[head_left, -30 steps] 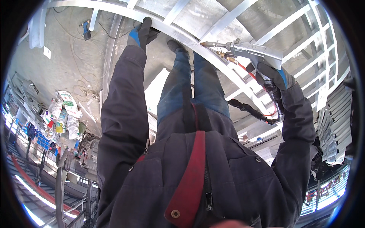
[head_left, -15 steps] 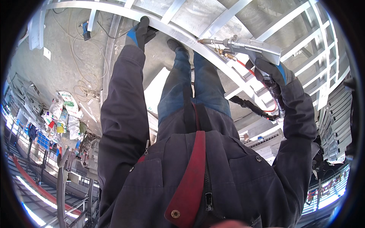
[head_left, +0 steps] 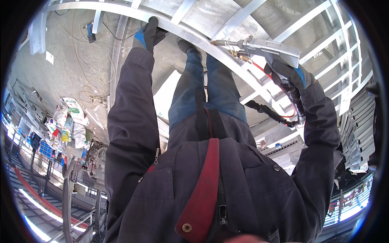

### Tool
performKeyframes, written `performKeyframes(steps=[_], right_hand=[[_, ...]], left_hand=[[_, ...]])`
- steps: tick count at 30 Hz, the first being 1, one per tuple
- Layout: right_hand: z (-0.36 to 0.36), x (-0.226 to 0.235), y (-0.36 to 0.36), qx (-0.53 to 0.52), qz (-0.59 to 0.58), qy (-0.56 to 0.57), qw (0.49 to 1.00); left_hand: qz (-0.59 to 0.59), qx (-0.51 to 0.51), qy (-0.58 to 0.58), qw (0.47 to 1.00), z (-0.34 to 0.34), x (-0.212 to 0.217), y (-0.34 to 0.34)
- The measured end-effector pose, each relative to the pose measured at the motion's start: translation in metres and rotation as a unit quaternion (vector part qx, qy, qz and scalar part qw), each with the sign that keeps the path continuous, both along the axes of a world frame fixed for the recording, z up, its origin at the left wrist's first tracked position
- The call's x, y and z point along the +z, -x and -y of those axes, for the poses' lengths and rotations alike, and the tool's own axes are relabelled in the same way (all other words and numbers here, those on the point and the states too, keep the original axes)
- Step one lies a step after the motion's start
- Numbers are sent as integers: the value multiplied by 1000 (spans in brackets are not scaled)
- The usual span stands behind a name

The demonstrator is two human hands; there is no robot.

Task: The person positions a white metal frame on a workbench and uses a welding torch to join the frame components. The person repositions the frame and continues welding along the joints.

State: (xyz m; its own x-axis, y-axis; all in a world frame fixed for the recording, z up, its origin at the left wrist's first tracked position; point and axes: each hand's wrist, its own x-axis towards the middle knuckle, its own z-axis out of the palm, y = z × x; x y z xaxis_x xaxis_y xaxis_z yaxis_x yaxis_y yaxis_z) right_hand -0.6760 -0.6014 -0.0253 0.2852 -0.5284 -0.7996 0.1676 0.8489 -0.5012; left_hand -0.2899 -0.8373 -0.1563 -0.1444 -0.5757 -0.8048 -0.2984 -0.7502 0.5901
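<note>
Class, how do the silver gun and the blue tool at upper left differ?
The silver gun is held in the right hand; the blue tool lies on the floor. The gun appears larger in this view than the tool. Both look like hand-held tools.

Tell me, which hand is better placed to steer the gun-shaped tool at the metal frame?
Probably the right hand: it grips the gun-shaped tool, whose tip points at the metal frame. The left hand is at the frame's edge, away from that tip.

The torch (head_left: 265, 48) is silver-grey; frame (head_left: 172, 26), silvery; left glove (head_left: 150, 37) and right glove (head_left: 287, 73), grey and blue; jacket flap (head_left: 201, 188), dark red.
</note>
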Motion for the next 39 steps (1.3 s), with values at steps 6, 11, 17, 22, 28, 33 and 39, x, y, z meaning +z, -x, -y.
performKeyframes(steps=[6, 11, 17, 22, 28, 33, 39], right_hand=[[0, -3, -4, -21, -27, 13, 999], [-2, -1, -6, -24, -26, 10, 999], [-1, 1, 0, 8, -29, -11, 999], [-2, 2, 1, 17, -31, -1, 999], [-4, 4, 3, 32, -36, -6, 999], [-7, 2, 6, 39, -34, -15, 999], [-25, 9, 8, -15, -40, -23, 999]], left_hand=[[-23, -13, 7, 1000, -1, 0, -2], [-23, -20, 10, 999, 0, -2, -4], [-16, -33, 18, 999, 1, -3, -5], [-26, -24, 7, 999, 3, -6, -8], [-9, -24, 1, 1000, 4, -9, -10], [-12, -25, 1, 1000, 3, -7, -9], [-9, -34, 3, 999, 4, -7, -9]])
